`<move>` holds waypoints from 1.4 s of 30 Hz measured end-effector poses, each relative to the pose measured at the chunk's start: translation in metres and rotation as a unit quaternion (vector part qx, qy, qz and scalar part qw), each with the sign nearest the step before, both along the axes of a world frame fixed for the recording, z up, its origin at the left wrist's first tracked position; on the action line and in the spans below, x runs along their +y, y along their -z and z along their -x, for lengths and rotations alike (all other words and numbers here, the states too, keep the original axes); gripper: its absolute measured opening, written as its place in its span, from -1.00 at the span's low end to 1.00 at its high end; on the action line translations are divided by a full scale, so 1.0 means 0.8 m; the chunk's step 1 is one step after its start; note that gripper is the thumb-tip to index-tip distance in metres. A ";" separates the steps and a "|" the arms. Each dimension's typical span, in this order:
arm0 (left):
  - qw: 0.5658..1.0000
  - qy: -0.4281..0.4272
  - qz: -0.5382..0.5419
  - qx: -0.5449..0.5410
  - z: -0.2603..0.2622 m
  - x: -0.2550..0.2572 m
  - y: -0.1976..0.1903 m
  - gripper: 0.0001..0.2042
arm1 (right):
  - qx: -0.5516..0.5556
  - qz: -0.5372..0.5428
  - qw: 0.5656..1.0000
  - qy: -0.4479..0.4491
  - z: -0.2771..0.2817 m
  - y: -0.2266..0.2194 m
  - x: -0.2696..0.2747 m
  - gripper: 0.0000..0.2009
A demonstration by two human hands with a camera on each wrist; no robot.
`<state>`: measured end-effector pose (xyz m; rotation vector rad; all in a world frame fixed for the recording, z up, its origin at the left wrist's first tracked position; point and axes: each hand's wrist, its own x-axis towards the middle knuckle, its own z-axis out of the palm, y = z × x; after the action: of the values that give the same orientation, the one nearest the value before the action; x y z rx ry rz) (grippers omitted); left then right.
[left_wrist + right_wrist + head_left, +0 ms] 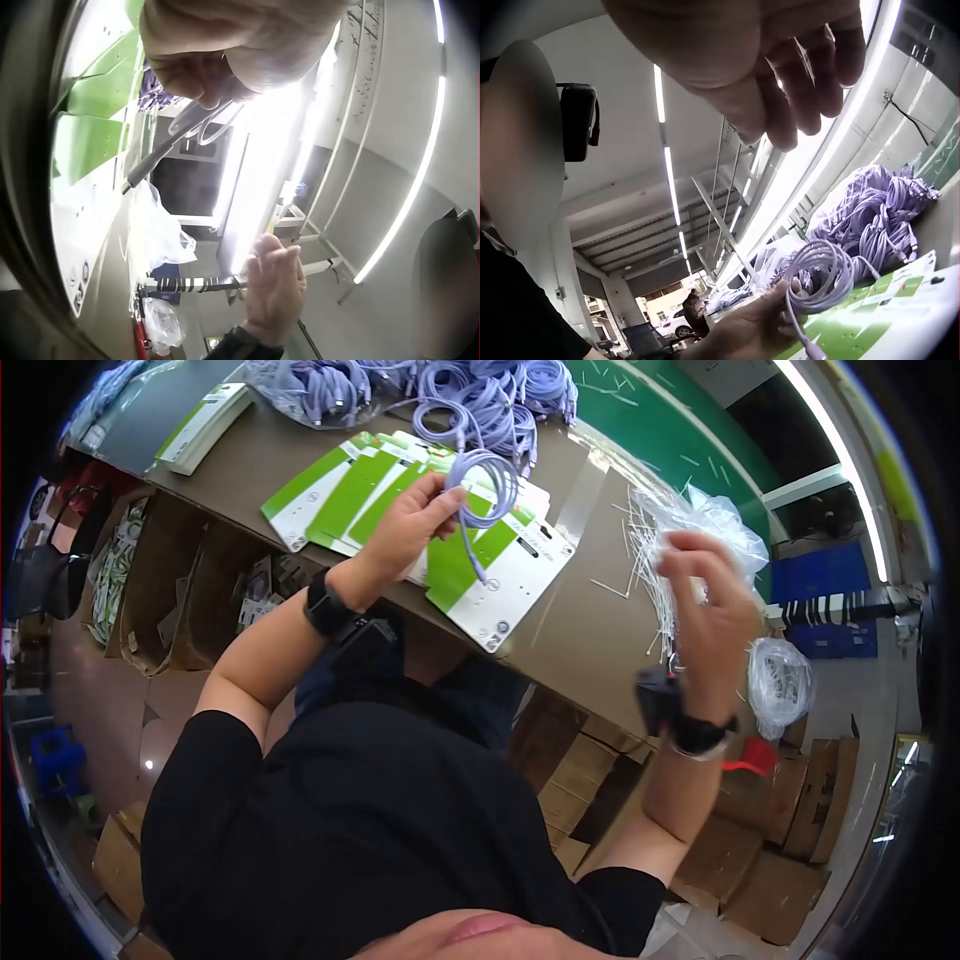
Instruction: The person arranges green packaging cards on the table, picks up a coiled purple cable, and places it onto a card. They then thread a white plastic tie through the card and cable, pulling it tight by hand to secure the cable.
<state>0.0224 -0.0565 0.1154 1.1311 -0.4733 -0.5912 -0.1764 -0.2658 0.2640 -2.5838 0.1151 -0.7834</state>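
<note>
Your left hand [405, 530] pinched the coiled purple cable [483, 485]; right hand [710, 610], fingers loosely curled, held nothing I could make out. The loose coil risked unwinding over the desk's green cards [340, 495].

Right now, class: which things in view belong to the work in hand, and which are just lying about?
In hand:
left hand gripping a coiled purple cable
right hand raised by the bag of white ties
green-and-white cards under the coil

Lying about:
pile of purple cables
cardboard boxes
small plastic bag
table
</note>
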 end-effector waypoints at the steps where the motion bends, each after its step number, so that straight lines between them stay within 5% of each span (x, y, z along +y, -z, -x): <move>1: 0.999 0.021 0.025 -0.006 0.002 0.006 -0.008 -0.83 | 0.027 -0.008 0.999 -0.018 -0.009 0.012 0.023 -0.86; 7: 0.979 0.128 0.149 -0.045 0.015 0.045 -0.030 -0.83 | -0.038 -0.029 0.999 -0.006 -0.059 0.048 0.131 -0.63; 11: 0.966 0.167 0.194 0.015 0.020 0.062 -0.036 -0.82 | -0.068 -0.138 0.988 0.005 -0.081 0.047 0.158 -0.54; 14: 0.964 0.175 0.198 0.021 0.013 0.065 -0.029 -0.81 | -0.040 -0.199 0.979 -0.007 -0.090 0.049 0.166 -0.57; 20: 0.974 0.147 0.170 0.000 -0.010 0.087 -0.022 -0.77 | 0.040 -0.153 0.987 -0.036 -0.119 0.066 0.169 -0.55; 23: 0.922 0.273 0.258 0.098 -0.049 0.096 -0.009 -0.73 | 0.102 -0.208 0.969 -0.085 -0.126 0.067 0.167 -0.51; 26: 0.896 0.238 0.343 0.151 -0.055 0.100 -0.024 -0.72 | -0.082 -0.432 0.884 -0.158 -0.129 0.065 0.146 -0.46; 31: 0.886 0.142 0.355 0.262 -0.024 0.081 -0.041 -0.67 | -0.047 -0.527 0.806 -0.265 -0.114 0.113 0.158 -0.45; 35: 0.890 0.219 0.304 0.259 0.009 0.049 -0.017 -0.59 | -0.078 -0.521 0.842 -0.121 -0.104 0.125 0.175 -0.46; 38: 0.887 0.301 0.258 0.239 0.010 0.042 -0.009 -0.56 | -0.071 -0.711 0.677 -0.178 -0.085 0.128 0.149 -0.49; 42: 0.876 0.374 0.184 0.242 0.012 0.034 -0.013 -0.57 | -0.083 -0.741 0.635 -0.205 -0.067 0.141 0.140 -0.54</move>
<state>0.0125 -0.0291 0.1257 0.3676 -0.5501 -1.3581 -0.1226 -0.1540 0.1515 -0.8635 0.0550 -0.3770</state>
